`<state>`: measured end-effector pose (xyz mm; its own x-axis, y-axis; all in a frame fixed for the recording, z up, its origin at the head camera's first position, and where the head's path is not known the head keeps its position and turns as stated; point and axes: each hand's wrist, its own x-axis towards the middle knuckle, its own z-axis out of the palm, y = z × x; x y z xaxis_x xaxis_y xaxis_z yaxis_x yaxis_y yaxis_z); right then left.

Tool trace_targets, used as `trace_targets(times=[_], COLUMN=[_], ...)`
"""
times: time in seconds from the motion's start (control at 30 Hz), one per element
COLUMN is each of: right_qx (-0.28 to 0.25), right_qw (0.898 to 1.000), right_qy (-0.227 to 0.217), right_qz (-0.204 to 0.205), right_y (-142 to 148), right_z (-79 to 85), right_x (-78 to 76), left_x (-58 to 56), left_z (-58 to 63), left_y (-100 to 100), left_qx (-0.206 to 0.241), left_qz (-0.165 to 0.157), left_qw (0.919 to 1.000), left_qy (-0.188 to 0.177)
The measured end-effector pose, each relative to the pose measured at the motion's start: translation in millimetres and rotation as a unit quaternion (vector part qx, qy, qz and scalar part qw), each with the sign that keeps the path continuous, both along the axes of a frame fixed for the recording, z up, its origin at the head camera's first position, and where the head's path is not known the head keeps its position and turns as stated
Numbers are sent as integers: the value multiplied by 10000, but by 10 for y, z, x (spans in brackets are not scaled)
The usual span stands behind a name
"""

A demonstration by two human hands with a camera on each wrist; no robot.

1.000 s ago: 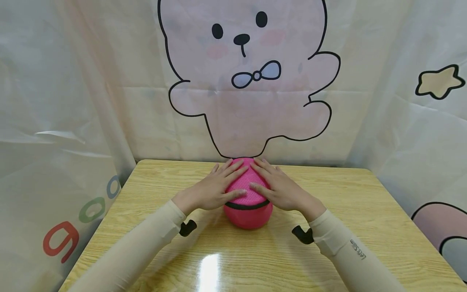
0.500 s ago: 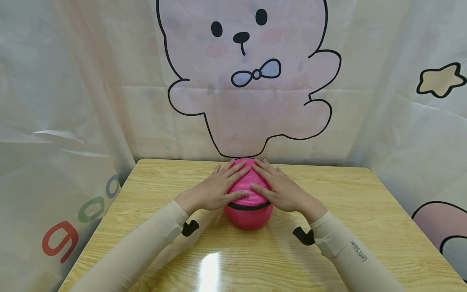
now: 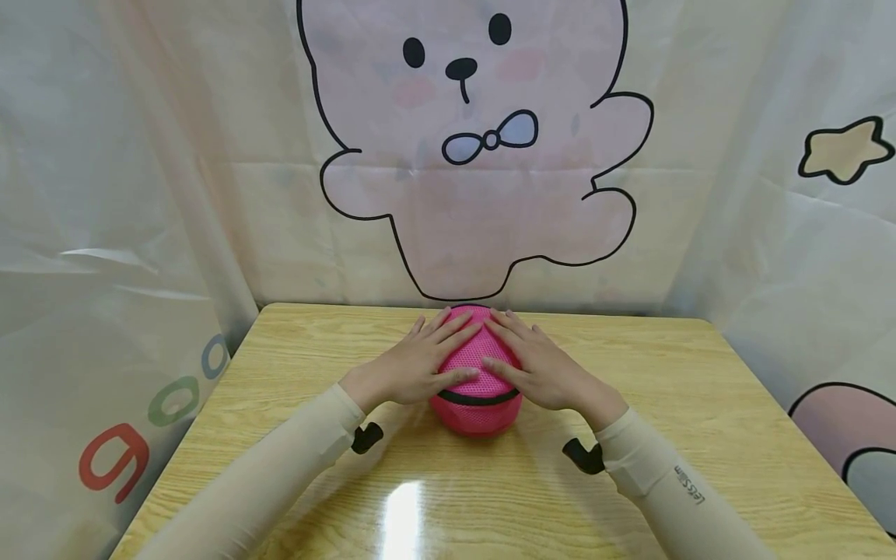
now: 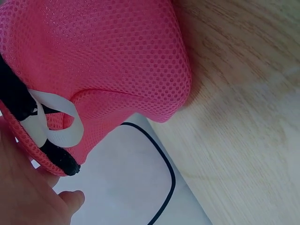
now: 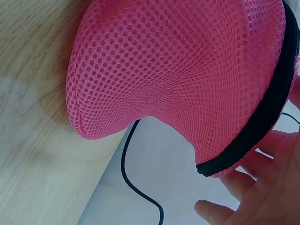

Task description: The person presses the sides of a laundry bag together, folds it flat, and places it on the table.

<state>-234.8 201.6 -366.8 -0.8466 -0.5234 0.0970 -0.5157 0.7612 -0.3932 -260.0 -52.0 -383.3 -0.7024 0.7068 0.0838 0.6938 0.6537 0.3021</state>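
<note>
A rounded pink mesh laundry bag stands on the table's far part, with a black zip band around its middle. My left hand rests on its upper left side, fingers spread and mostly straight over the mesh. From the other side my right hand lies on the upper right in the same way. The two hands are apart, with pink mesh showing between them. In the left wrist view a white loop sits at the zip band. The right wrist view shows the bag's lower mesh dented inward.
The wooden table reaches a pale curtain printed with a cartoon bear, close behind the bag. More curtain hangs at both sides. Black pieces project from beneath both wrists.
Both hands stay on the bag, and the left hand has shifted slightly to the right. The backdrop sits a little higher in the head view. The bag's lower part looks slightly changed in shape.
</note>
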Motion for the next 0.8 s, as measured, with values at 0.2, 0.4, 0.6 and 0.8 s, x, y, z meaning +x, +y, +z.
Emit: trace_targets(times=[0.2, 0.4, 0.6, 0.8], right_qx=[-10, 15, -10, 12], right_qw=[10000, 10000, 9999, 9999], right_qy=[-4, 9, -101, -89], right_qz=[48, 51, 59, 73], right_y=[1, -2, 0, 4], right_z=[-48, -77, -85, -129], right_x=[-11, -12, 5, 7], left_x=[-10, -16, -16, -34], left_z=[-38, -74, -87, -125], left_y=[7, 11, 14, 18], left_qx=[-69, -118, -135, -169], left_qz=[22, 8, 4, 19], left_qw=[10000, 9999, 9999, 9999], left_qy=[-41, -31, -29, -23])
